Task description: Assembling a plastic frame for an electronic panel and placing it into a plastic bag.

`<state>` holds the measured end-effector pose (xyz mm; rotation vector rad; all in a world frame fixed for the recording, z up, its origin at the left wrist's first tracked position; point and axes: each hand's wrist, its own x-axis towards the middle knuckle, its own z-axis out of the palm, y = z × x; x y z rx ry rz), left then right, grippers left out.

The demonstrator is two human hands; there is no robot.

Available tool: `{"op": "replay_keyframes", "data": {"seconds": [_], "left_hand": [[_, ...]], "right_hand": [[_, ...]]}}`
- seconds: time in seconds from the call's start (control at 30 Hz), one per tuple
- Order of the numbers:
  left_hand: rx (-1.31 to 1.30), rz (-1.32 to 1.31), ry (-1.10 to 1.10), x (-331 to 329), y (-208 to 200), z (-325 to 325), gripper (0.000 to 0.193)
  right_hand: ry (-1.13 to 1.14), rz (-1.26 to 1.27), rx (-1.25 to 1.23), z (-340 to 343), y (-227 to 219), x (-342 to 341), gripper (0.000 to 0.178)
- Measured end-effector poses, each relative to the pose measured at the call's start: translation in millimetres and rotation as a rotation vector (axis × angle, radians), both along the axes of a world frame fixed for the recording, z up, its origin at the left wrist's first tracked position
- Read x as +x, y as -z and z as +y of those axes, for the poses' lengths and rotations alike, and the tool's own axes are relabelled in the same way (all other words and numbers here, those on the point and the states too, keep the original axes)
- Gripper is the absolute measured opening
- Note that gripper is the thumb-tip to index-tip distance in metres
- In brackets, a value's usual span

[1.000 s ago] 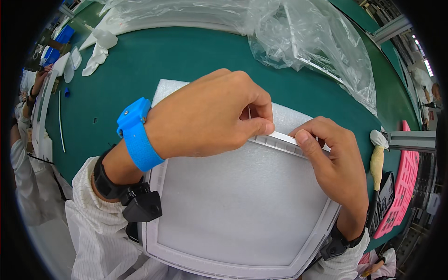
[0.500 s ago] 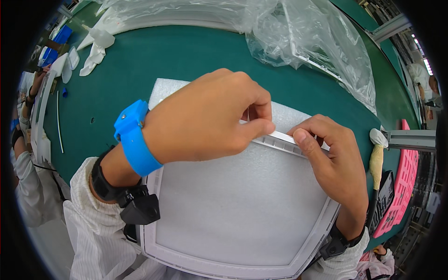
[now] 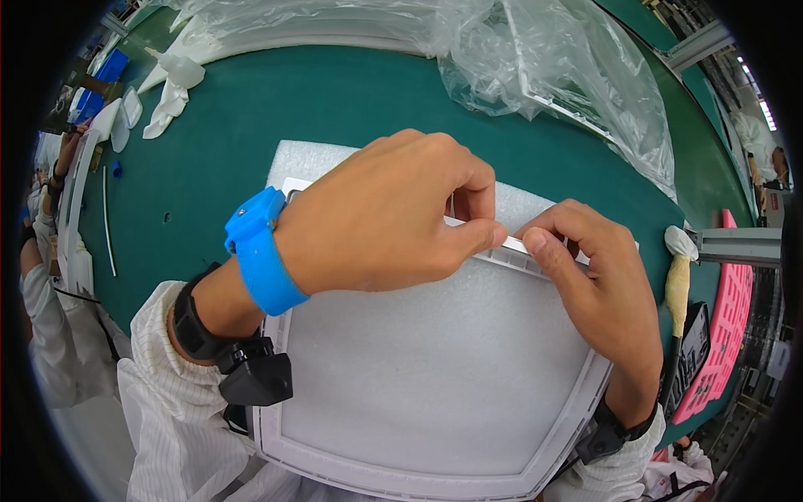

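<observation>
Both of our hands meet at the far edge of a white rectangular frame [image 3: 335,456], which lies flat on the green table [image 3: 335,109] with a sheet of white foam [image 3: 435,360] filling its middle and showing again past its far edge. Our left hand [image 3: 393,213], with a blue wristband [image 3: 259,251] and a black strap behind it, is curled over that far edge, thumb and forefinger pinched on a thin pale strip [image 3: 512,245] that runs along the frame's top rail. Our right hand [image 3: 598,284] pinches the same strip just beside the left, thumb tip pressed on it, the other fingers folded behind. The two thumbs nearly touch.

Crumpled clear plastic bags [image 3: 544,67] lie along the table's far edge, with another pale frame inside the one toward the far right corner. White gloves [image 3: 171,96] rest near the far left corner. At the right edge a yellowish stick with a white wrapped tip [image 3: 679,268] lies beside a pink tray [image 3: 719,335]. Another person's white sleeve [image 3: 50,335] shows at the left edge.
</observation>
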<state>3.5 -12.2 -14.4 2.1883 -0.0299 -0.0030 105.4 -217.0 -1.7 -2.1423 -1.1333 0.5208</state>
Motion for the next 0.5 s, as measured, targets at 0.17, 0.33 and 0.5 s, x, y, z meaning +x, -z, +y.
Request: {"op": "replay_keyframes", "data": {"seconds": [0.17,0.33,0.5], "left_hand": [[0.008,0.099,0.017,6.4,-12.0,1.4,0.020],[0.052,0.203,0.107,12.7,-13.7,8.0,0.025],[0.070,0.204,0.105,14.6,-12.1,6.2,0.027]], "right_hand": [[0.047,0.013,0.012,2.5,-6.9,-3.4,0.021],[-0.044,-0.012,-0.077,9.5,-12.2,0.2,0.029],[-0.055,0.019,-0.092,7.2,-7.1,6.3,0.031]]}}
